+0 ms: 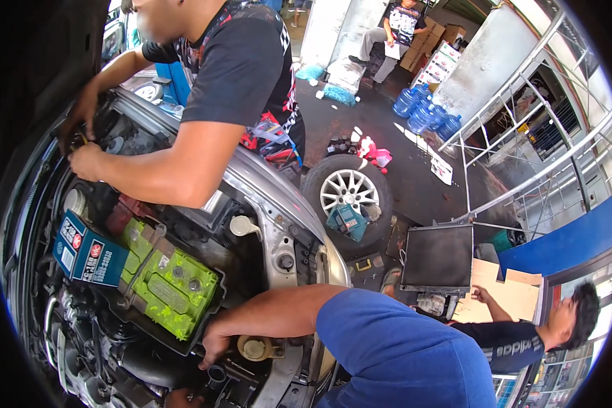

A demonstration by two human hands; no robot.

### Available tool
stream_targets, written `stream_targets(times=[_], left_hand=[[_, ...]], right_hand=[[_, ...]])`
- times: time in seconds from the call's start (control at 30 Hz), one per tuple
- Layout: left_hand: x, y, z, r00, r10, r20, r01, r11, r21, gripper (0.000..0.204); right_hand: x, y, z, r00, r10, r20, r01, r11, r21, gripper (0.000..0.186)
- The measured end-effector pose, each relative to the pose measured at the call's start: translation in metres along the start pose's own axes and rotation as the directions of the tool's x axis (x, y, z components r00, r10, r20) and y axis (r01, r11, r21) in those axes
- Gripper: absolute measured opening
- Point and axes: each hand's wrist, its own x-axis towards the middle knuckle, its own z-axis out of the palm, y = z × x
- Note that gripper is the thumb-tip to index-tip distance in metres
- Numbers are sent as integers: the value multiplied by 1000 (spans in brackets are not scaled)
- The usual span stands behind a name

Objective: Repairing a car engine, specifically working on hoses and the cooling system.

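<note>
My right hand, on a bare arm below a blue sleeve, reaches down beside the yellow-green car battery. Its fingers are curled together near a dark round tube end; whatever they grip is hidden. My left hand shows only as a dim patch at the lower edge, its fingers out of sight. The battery sits in a black tray under a dull metal clamp. A blue-green filter box stands on the engine parts next to the battery.
A co-worker in a dark shirt leans across the fender, both hands in the engine bay. A cream reservoir cap lies right of my right hand. Beyond the fender are a wheel, a black radiator, another person and blue water bottles.
</note>
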Motion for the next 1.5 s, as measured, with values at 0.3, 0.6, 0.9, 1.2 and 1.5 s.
stream_targets(times=[0.3,0.6,0.9,1.2,1.5], left_hand=[[-11,-19,23,986,-86,-146,41,956,-289,39],[41,-52,72,982,32,-188,-97,932,-349,41],[11,-19,36,984,-51,-171,-45,857,-513,42],[-9,15,10,982,-36,-185,-25,948,-317,41],[24,-10,28,957,12,-290,-116,931,-345,40]], right_hand=[[-17,-10,-3,999,1,-48,-5,997,-76,90],[-2,0,3,998,-49,-50,54,992,112,91],[-8,-5,-2,996,-80,-37,83,993,86,93],[22,11,7,994,-43,-97,52,995,90,91],[30,14,9,997,-72,20,67,979,194,87]])
